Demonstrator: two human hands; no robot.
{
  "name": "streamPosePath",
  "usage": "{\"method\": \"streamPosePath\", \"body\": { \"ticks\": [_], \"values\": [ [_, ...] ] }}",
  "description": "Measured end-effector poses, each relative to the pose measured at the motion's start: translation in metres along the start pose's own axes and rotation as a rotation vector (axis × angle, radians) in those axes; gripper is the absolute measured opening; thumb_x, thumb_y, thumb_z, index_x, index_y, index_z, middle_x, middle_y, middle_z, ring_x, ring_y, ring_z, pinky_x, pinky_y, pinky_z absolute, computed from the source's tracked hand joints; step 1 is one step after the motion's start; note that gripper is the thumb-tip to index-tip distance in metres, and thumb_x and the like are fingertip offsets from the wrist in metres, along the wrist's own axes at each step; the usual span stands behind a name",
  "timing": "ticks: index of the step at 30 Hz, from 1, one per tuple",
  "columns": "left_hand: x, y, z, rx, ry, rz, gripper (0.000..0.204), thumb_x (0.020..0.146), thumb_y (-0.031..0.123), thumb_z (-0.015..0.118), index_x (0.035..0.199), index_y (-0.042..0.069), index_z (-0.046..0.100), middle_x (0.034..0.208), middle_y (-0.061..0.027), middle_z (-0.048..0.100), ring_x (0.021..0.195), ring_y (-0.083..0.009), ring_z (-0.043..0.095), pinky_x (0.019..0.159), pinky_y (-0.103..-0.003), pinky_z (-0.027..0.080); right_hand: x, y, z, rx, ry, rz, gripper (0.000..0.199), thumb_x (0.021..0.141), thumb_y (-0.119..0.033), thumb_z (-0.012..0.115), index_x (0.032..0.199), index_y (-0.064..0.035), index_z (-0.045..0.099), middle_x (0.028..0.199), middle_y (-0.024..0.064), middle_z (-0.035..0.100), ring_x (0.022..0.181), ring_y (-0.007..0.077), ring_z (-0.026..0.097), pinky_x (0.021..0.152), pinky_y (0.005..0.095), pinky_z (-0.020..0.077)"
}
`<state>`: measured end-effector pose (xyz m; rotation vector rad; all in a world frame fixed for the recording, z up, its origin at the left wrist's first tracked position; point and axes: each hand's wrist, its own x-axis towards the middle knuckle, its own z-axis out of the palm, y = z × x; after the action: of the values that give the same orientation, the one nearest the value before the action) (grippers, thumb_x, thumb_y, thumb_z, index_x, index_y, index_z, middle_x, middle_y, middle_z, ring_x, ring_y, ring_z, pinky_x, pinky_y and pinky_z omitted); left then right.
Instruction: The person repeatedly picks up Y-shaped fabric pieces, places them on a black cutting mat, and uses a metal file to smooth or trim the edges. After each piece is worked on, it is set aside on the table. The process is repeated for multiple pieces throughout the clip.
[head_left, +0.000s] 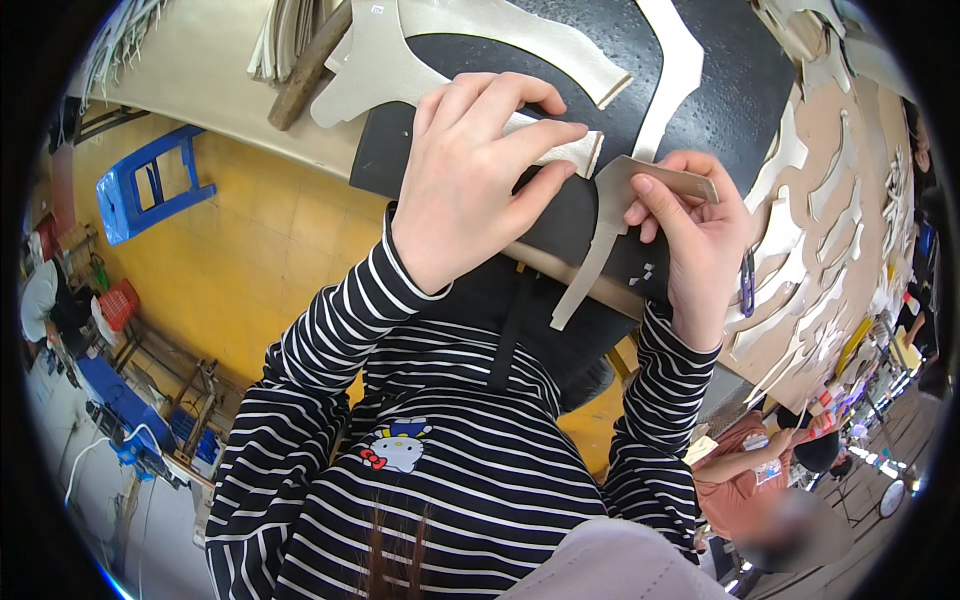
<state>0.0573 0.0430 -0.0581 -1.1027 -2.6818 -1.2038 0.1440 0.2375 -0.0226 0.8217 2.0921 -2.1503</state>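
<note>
My right hand [695,235] pinches a thin greyish-beige cut piece [608,210], which looks like leather, between thumb and fingers. Its upper end is folded over toward the thumb, and a narrow tail hangs past the near edge of the black board [740,110]. Over the board, my left hand [470,185] is open with bent, spread fingers and the thumb apart. Under those fingers lies the end of a pale cut piece [575,155]; whether they press on it I cannot tell. Beyond, a large curved beige piece [490,20] and a long white strip [678,75] lie on the board.
A wooden rod [308,70] lies beside a stack of beige pieces [283,40] at the far left. Many cut pieces [780,240] cover the right-hand table. A blue stool [150,187] stands on the yellow floor at left. Another person [740,455] is at lower right.
</note>
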Motion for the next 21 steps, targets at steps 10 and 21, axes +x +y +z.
{"method": "streamPosePath", "body": {
  "ticks": [10, 21],
  "values": [
    [0.0037, 0.0014, -0.0019, 0.025, -0.022, -0.024, 0.030, 0.074, 0.017, 0.080, 0.103, 0.016, 0.075, 0.111, 0.0034, 0.064, 0.106, -0.0191, 0.055, 0.094, -0.037, 0.036, 0.0080, -0.0009, 0.0048, -0.084, 0.002, -0.011, 0.035, 0.082, 0.008, 0.077, 0.108, -0.0014, 0.055, 0.089, 0.0078, 0.070, 0.072, 0.0068, 0.066, 0.059, 0.0168, 0.0514],
    [0.0041, -0.0002, -0.0017, 0.023, -0.021, -0.026, 0.028, 0.074, 0.017, 0.081, 0.101, 0.017, 0.076, 0.113, 0.0044, 0.064, 0.103, -0.0170, 0.055, 0.092, -0.036, 0.034, 0.0096, -0.0033, 0.0070, -0.141, 0.016, 0.036, 0.037, 0.081, 0.008, 0.078, 0.108, -0.0023, 0.054, 0.087, 0.0045, 0.067, 0.069, 0.0029, 0.060, 0.055, 0.0149, 0.0484]
  ]
}}
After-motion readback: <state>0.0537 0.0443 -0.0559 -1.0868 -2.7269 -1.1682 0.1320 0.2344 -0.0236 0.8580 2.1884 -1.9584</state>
